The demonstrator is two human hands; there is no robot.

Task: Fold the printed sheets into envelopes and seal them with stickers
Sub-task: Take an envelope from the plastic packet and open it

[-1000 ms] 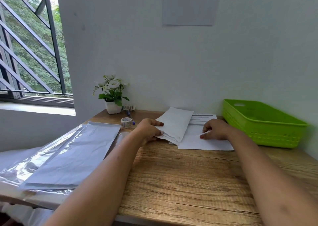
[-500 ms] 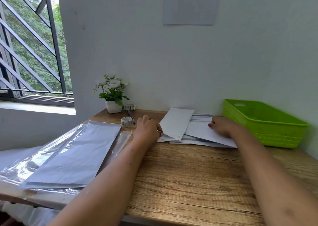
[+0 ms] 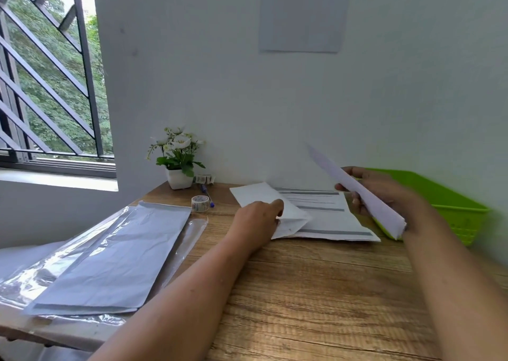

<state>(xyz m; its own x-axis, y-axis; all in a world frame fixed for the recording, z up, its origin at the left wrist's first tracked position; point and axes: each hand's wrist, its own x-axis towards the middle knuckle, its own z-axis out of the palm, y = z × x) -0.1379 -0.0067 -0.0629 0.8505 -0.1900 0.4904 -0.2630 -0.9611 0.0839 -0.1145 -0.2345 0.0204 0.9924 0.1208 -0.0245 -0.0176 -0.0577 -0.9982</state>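
Sheet of white paper (image 3: 384,215), motion-blurred and tilted, hung clear of the grained wooden table (image 3: 302,292), pinched in the right hand (image 3: 390,193) before a green plastic basket (image 3: 461,215); the left hand (image 3: 255,220) gripped a white envelope (image 3: 261,193) lying on the flat printed sheets (image 3: 330,217).

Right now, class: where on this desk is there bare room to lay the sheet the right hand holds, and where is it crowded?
Free: the near wood between the forearms, bordered by the plastic-wrapped packs and the printed sheets. Crowded: the back, with flower pot, tape roll, folded paper in the left hand, and green basket.
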